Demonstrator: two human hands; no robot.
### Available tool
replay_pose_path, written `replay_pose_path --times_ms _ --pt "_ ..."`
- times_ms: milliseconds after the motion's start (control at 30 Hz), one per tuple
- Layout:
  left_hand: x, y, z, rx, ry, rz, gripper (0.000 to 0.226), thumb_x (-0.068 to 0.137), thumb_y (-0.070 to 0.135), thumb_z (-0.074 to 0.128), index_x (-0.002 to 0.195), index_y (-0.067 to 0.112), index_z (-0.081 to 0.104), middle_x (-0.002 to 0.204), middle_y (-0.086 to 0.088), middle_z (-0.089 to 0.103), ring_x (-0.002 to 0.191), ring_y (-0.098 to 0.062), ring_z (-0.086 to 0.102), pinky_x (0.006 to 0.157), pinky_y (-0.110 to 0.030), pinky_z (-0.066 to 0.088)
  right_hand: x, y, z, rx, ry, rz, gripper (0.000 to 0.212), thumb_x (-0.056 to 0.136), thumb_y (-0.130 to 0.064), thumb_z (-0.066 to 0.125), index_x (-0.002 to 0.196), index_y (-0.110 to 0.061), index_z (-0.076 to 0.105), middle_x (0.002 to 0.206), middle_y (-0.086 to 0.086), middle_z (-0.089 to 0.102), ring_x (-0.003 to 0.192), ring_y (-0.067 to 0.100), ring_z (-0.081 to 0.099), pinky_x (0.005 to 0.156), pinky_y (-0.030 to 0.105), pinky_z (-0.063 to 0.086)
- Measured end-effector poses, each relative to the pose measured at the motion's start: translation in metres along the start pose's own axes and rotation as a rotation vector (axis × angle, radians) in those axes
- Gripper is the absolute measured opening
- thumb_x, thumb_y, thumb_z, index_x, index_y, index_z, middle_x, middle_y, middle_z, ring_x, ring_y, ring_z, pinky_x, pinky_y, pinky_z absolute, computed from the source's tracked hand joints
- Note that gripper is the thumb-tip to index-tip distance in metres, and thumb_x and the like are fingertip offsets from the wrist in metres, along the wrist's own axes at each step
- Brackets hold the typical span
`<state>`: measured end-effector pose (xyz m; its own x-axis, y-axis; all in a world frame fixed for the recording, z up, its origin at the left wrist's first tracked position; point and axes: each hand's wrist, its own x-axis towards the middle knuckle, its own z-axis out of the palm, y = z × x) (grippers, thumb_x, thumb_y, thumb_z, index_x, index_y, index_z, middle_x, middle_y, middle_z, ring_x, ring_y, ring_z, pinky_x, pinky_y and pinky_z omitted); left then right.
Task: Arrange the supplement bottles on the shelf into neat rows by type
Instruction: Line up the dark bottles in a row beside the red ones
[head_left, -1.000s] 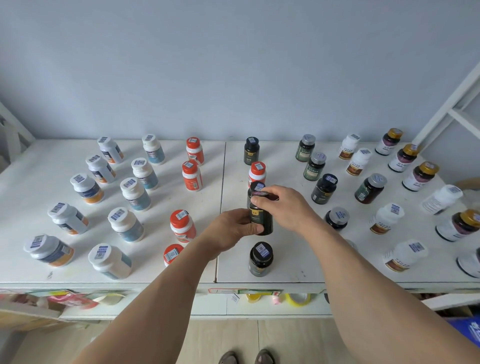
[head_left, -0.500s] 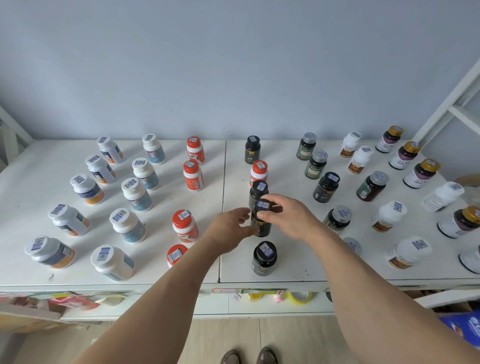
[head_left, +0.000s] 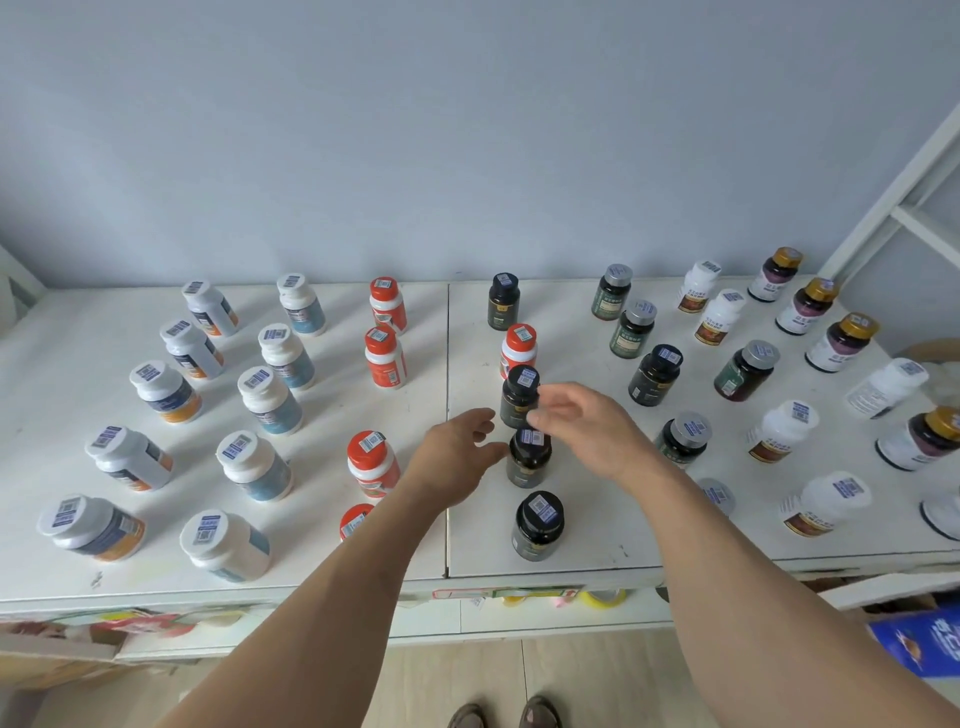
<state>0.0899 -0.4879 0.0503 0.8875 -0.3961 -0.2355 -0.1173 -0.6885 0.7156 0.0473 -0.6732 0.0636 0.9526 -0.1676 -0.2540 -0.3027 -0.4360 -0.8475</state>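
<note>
Black-capped bottle (head_left: 528, 457) stands on the shelf (head_left: 571, 551), mid black column. My left hand (head_left: 457, 457) and right hand (head_left: 582, 426) flank it, fingers loose, holding nothing. Placement looks done. Next: move the stray red-capped bottle (head_left: 518, 351) left.

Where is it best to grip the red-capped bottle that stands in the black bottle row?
Probably by its red cap, from above. The red-capped bottle stands upright, with black bottles close behind and in front, so a side grip along the row looks cramped. The cap is free on top.
</note>
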Motion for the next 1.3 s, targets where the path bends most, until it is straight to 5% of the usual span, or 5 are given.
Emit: replay_pose_path --times_ms 233,533,833,1100,1300 --pt "0.025 0.008 -0.009 0.051 0.051 -0.029 0.057 0.091 0.034 0.063 0.143 0.021 0.043 0.135 0.001 0.058 0.121 -0.017 0.055 0.099 -0.029 0.043 0.040 -0.023 -0.007 -0.200 0.045 -0.031 0.053 0.086 -0.030 0.069 0.136 -0.023 0.053 0.137 0.000 0.056 0.127 0.016 0.051 0.102 0.032 0.039" --pt "0.056 0.015 -0.008 0.002 -0.049 -0.121 0.064 0.089 0.034 0.066 0.145 0.022 0.039 0.139 0.003 0.054 0.125 -0.016 0.052 0.104 -0.032 0.043 0.068 -0.018 -0.007 -0.285 -0.025 -0.065 0.040 0.085 -0.034 0.070 0.123 -0.026 0.059 0.110 -0.004 0.065 0.100 0.019 0.060 0.079 0.028 0.043" --pt "0.064 0.015 -0.014 -0.357 -0.158 -0.070 0.044 0.076 0.028 0.077 0.119 0.027 0.065 0.106 0.007 0.073 0.104 -0.015 0.065 0.100 -0.041 0.048 0.085 -0.038 -0.026 -0.228 -0.044 -0.086 0.042 0.084 -0.049 0.068 0.119 -0.027 0.067 0.109 -0.004 0.067 0.099 0.013 0.061 0.079 0.025 0.043" --pt "0.060 0.020 -0.031 -0.478 -0.268 -0.032 0.031 0.085 0.020 0.072 0.115 0.023 0.066 0.108 0.002 0.071 0.100 -0.012 0.061 0.087 -0.021 0.044 0.083 -0.049 -0.024 -0.225 0.002 -0.080 0.034 0.088 -0.052 0.061 0.113 -0.029 0.069 0.107 -0.006 0.066 0.100 0.012 0.059 0.080 0.025 0.044" --pt "0.064 0.017 -0.031 -0.437 -0.272 -0.021 0.024 0.080 0.032 0.076 0.103 0.035 0.069 0.111 -0.004 0.071 0.114 -0.030 0.058 0.104 -0.041 0.044 0.084 -0.046 -0.024 -0.200 0.020 -0.062 0.039 0.088 -0.054 0.061 0.117 -0.029 0.069 0.108 -0.007 0.065 0.099 0.012 0.059 0.078 0.024 0.043"
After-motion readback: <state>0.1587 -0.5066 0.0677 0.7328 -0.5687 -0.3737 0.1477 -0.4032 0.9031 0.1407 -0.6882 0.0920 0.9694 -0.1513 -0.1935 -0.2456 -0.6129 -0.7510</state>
